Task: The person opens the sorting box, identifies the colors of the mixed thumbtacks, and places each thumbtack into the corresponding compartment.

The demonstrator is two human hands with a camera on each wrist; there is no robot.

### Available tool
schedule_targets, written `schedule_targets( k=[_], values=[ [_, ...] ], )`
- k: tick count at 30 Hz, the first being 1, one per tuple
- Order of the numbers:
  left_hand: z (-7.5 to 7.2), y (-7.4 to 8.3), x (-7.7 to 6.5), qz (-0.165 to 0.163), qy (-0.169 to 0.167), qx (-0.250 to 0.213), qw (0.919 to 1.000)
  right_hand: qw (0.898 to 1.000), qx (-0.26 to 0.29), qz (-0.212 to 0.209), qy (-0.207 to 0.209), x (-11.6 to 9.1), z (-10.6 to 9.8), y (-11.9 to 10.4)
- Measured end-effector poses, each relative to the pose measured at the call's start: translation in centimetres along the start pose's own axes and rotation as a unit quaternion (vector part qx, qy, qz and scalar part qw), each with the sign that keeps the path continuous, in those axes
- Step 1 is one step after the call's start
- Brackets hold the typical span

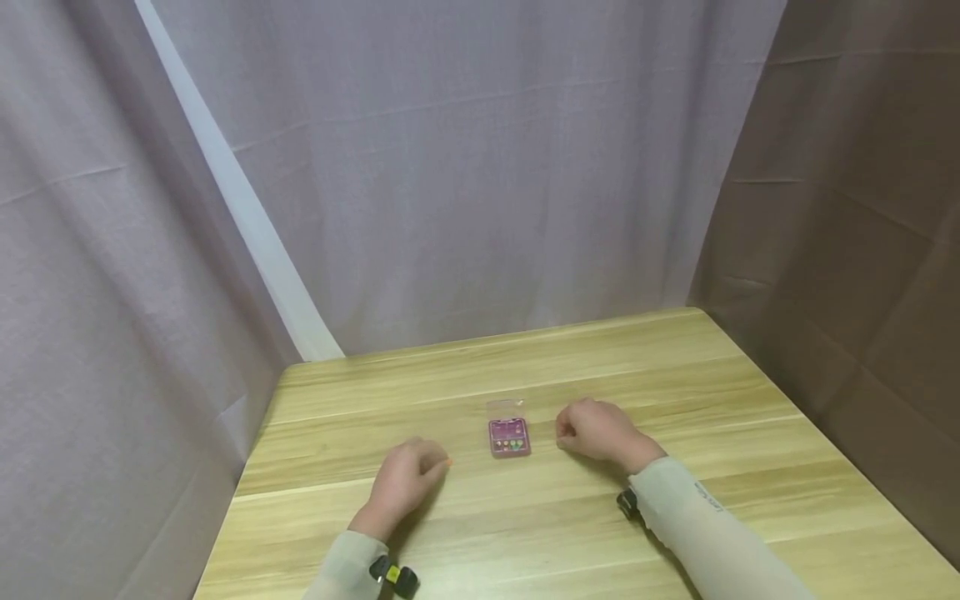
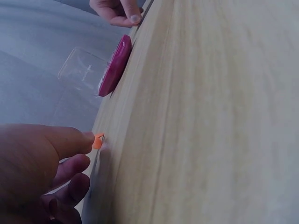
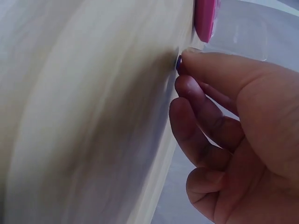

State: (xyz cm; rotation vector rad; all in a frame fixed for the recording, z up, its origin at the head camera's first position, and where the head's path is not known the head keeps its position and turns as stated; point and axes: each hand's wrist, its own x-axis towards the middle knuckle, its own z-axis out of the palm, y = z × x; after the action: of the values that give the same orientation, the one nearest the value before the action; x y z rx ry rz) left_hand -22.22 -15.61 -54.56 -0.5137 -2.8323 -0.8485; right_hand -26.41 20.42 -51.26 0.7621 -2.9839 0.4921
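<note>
A small magenta case (image 1: 510,451) lies on the table between the hands, its clear lid (image 1: 506,408) raised at the back. Several tiny coloured pieces sit in its front compartments; the back part looks purple. To the left of the case, my left hand (image 1: 405,482) pinches a small orange piece (image 2: 97,142) between thumb and finger, close to the tabletop. On the other side, my right hand (image 1: 602,430) pinches a tiny dark-blue piece (image 3: 178,64) just at the table surface, mostly hidden by the fingertips. The exact kind of either piece cannot be made out.
The wood-grain table (image 1: 600,533) stretches around the case to its back edge. Grey curtains (image 1: 465,183) hang behind and to the left, with a brownish curtain (image 1: 847,250) on the right. Each wrist carries a small black camera (image 1: 393,575).
</note>
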Motion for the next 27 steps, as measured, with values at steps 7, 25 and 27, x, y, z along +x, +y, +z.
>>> schedule_targets(
  k=[7, 25, 27],
  values=[
    [0.1, -0.1, 0.0, -0.008, -0.002, 0.003, 1.0, 0.999, 0.013, -0.007, 0.039, 1.2, -0.1, -1.5],
    [0.4, 0.0, -0.1, -0.005, 0.0, 0.0, 1.0, 0.996, 0.025, 0.032, 0.082, 4.0, 2.1, -4.4],
    [0.3, 0.0, -0.1, -0.003, 0.0, -0.001, 1.0, 0.996, 0.018, 0.032, 0.077, 4.0, 2.4, -4.5]
  ],
)
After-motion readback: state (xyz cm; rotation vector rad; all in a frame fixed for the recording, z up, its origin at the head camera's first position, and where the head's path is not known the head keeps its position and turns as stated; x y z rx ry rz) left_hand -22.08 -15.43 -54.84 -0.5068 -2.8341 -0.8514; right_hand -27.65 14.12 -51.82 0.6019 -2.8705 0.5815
